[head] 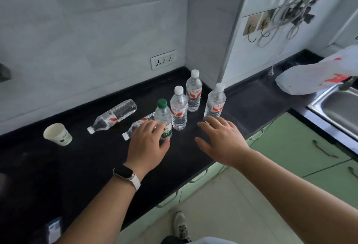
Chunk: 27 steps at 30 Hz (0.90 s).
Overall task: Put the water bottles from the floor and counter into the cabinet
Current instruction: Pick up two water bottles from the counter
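The left hand (147,143) grips the lower half of the green-capped bottle (162,116), thumb on its near side and fingers curled round its far side. The bottle stands upright on the black table (87,158). Just right of the green-capped bottle stands a white-capped bottle (179,110) with a red label, upright and close beside it. Behind and to the right of the green-capped bottle stands the rear bottle (193,92), and farther right again the rightmost bottle (215,102), both upright with white caps. The right hand (220,139) hovers well right of the green-capped bottle, fingers spread wide and holding nothing. Its fingertips are close to the foot of the rightmost bottle, but I cannot tell whether they touch it. Just left of the green-capped bottle a lying bottle (135,126) is partly hidden by the left hand, and farther left lies another fallen bottle (114,115), both with caps toward the table's near edge. Well left of the green-capped bottle sits a paper cup (58,134). Below and right of it, the green cabinet doors (290,143) are closed.
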Each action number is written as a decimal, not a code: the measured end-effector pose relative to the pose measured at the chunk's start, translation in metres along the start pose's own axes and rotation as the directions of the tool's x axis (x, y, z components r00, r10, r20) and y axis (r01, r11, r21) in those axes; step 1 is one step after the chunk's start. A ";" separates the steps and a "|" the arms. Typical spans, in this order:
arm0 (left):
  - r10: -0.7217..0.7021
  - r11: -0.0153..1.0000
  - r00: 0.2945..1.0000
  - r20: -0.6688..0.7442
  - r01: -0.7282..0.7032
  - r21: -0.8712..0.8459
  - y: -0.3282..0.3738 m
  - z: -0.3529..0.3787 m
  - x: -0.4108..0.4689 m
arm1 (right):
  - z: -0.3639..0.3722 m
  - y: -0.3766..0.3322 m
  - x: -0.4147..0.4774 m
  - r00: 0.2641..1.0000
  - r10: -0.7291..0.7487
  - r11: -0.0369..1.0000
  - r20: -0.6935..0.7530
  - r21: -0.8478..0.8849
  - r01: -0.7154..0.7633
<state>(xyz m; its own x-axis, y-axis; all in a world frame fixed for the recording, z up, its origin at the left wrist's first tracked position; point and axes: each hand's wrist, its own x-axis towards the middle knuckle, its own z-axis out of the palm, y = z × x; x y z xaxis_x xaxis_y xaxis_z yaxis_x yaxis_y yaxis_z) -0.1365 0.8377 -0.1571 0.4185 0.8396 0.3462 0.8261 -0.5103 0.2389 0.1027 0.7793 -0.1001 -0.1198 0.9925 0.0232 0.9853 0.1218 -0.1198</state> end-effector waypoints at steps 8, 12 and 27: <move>-0.215 0.965 0.976 0.018 0.216 -0.147 -0.032 0.039 0.019 | 0.029 0.002 0.058 0.997 0.053 0.997 0.051 0.056 -0.056; -0.349 0.875 0.936 0.048 0.344 -0.342 -0.027 0.054 0.026 | 0.042 0.003 0.085 0.981 0.151 0.964 0.119 0.204 -0.173; -0.669 0.512 0.717 0.196 0.635 -0.579 -0.003 0.090 0.059 | 0.096 0.025 0.162 0.956 0.174 0.717 0.234 0.636 -0.286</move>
<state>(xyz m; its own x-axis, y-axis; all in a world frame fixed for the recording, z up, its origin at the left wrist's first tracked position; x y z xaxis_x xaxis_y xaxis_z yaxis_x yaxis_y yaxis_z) -0.0804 0.9052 -0.2192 -0.1783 0.9800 -0.0888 0.4701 0.1641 0.8672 0.0964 0.9440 -0.1943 0.0281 0.9725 -0.2313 0.6628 -0.1913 -0.7240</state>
